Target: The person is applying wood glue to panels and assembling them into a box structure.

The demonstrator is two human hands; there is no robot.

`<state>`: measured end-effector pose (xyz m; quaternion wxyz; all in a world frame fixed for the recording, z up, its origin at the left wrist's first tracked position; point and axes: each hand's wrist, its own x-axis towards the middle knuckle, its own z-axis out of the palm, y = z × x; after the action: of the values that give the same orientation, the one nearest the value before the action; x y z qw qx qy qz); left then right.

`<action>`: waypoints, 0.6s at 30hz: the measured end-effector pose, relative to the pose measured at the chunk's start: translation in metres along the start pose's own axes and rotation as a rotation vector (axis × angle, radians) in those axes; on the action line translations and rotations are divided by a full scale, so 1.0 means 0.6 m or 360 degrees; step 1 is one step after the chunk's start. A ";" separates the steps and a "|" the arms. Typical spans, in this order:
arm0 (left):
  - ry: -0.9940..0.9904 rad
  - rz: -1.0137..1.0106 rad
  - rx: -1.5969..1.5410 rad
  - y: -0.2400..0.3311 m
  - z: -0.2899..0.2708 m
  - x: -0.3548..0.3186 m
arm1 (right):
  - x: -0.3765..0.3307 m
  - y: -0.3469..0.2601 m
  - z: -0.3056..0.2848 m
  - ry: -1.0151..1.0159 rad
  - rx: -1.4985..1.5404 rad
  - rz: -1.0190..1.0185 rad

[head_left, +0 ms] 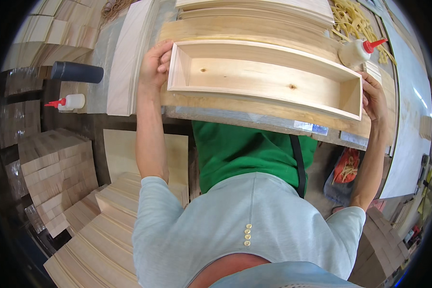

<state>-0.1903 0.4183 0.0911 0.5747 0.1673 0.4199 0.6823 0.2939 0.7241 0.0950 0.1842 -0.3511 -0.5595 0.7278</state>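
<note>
Pale wood everywhere, and right in the middle one long open box [269,79] lies on a board [254,106] at the bench edge, open side up, empty inside. Two hands on it, one at each end. Left hand [154,65] is clamped on the left end wall, fingers curled over the rim. Right hand [373,98] presses against the right end, fingers against the outer wall; whether the thumb hooks over the rim is hard to tell from here.

Count the glue bottles: two, both white with red nozzles. One [356,52] stands just behind the box's far right corner, the other [68,102] lies on its side well off to the left. One dark cylinder [77,72] lies above that second bottle. One tangle of yellowish bands [357,24] sits at the top right, partly cut off by the frame.

Planks [127,57] are stacked flat left of the box, more thin boards [254,7] behind it, their far ends out of view. Short block stacks [57,168] pile up at lower left; too many to count, and the fisheye rim swallows the outer ones. A green apron [245,149] and grey shirt [254,230] fill the lower centre and hide whatever sits under the bench. An orange bag [348,165] peeks out at the right, contents unclear.
</note>
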 end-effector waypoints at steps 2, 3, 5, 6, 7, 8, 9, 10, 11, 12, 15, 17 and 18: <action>-0.0070 -0.0068 0.0039 -0.006 0.011 0.004 | -0.013 -0.003 -0.007 0.0040 -0.0117 0.0041; 0.0314 0.0149 0.0470 -0.013 0.026 0.001 | -0.013 0.008 0.010 0.0219 -0.0126 -0.0012; 0.0591 0.0262 0.1551 -0.008 -0.007 -0.017 | -0.024 0.030 -0.014 0.0266 -0.0431 0.0008; 0.0686 0.0282 0.1973 -0.004 0.010 -0.035 | -0.027 0.036 -0.009 0.0339 -0.0513 0.0030; 0.0660 0.0328 0.1992 -0.004 0.014 -0.049 | -0.037 0.030 -0.003 0.0314 -0.0646 -0.0031; 0.0643 0.0471 0.1842 -0.007 0.019 -0.063 | -0.049 0.006 0.018 0.0279 -0.0789 -0.0066; 0.0520 0.0440 0.1822 0.002 0.021 -0.075 | -0.061 -0.013 0.026 0.0259 -0.0767 -0.0085; 0.0390 0.0492 0.1830 0.003 0.043 -0.084 | -0.073 -0.025 0.029 0.0228 -0.0893 -0.0257; 0.0268 0.0544 0.1841 0.002 0.065 -0.093 | -0.080 -0.031 0.034 0.0185 -0.1016 -0.0429; 0.0151 0.0596 0.1847 0.001 0.085 -0.092 | -0.087 -0.039 0.039 0.0136 -0.1139 -0.0601; -0.0183 0.0494 0.2481 0.015 0.126 -0.084 | -0.095 -0.062 0.078 -0.0101 -0.1923 -0.0764; -0.0188 0.0401 0.2523 0.013 0.145 -0.075 | -0.087 -0.061 0.092 -0.0186 -0.1971 -0.0727; -0.0188 0.0354 0.2543 0.012 0.151 -0.071 | -0.084 -0.061 0.097 -0.0231 -0.1995 -0.0711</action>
<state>-0.1184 0.4135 0.1613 0.2314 0.6040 0.7305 0.2192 0.2823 0.6620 0.1525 0.0535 -0.2176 -0.9468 0.2311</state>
